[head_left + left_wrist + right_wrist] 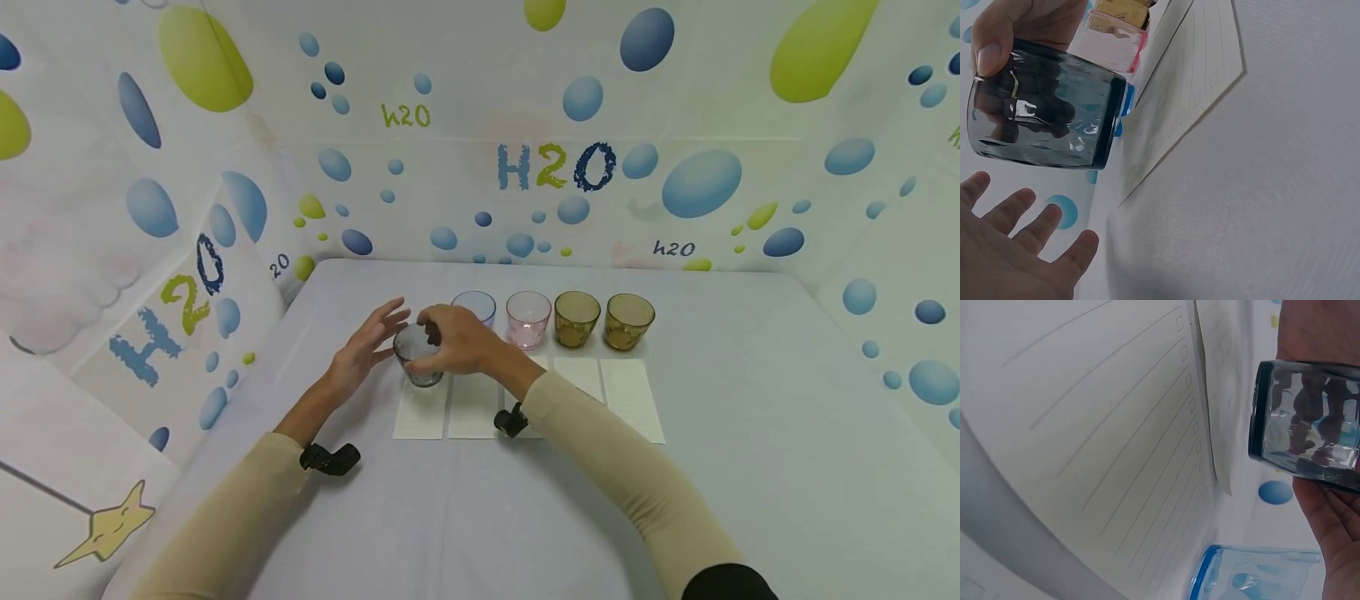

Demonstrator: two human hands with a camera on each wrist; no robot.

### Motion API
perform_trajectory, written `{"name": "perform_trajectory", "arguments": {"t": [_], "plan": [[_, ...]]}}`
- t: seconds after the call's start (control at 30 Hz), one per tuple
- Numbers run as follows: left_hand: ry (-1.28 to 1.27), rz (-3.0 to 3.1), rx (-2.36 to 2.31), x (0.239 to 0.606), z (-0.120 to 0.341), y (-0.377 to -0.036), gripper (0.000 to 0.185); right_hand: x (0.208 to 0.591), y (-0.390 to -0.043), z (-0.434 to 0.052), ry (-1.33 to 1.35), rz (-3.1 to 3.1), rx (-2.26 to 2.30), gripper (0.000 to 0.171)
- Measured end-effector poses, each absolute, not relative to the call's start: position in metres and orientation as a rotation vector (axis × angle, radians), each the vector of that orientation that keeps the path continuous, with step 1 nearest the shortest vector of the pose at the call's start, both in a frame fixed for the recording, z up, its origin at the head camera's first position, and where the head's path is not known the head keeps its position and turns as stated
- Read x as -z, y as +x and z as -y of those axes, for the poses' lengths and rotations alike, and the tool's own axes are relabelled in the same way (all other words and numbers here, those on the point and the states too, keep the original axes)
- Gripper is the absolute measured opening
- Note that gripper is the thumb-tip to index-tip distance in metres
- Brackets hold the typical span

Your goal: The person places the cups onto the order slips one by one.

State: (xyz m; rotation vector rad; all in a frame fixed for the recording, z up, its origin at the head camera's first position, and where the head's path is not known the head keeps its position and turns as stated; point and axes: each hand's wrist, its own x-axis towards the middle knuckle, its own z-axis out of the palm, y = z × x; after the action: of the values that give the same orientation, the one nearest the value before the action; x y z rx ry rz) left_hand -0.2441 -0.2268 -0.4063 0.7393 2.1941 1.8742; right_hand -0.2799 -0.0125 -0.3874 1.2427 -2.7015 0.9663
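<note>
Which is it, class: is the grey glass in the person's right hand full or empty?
Empty: the wrist views show clear walls of the grey glass with nothing inside.

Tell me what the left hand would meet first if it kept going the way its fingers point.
Most likely the grey glass that the right hand holds from above: the left hand, open, points at its side, close but apparently not touching.
</note>
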Motion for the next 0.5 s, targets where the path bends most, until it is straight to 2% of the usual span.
{"name": "perform_trajectory", "arguments": {"t": [0.5], "plan": [[0.724,-2.181,-1.858,0.4071,0.2247,-0.2408,0.054,0.3923,-0.276,0.0149,1.314,2.652,-1.01,0.062]]}}
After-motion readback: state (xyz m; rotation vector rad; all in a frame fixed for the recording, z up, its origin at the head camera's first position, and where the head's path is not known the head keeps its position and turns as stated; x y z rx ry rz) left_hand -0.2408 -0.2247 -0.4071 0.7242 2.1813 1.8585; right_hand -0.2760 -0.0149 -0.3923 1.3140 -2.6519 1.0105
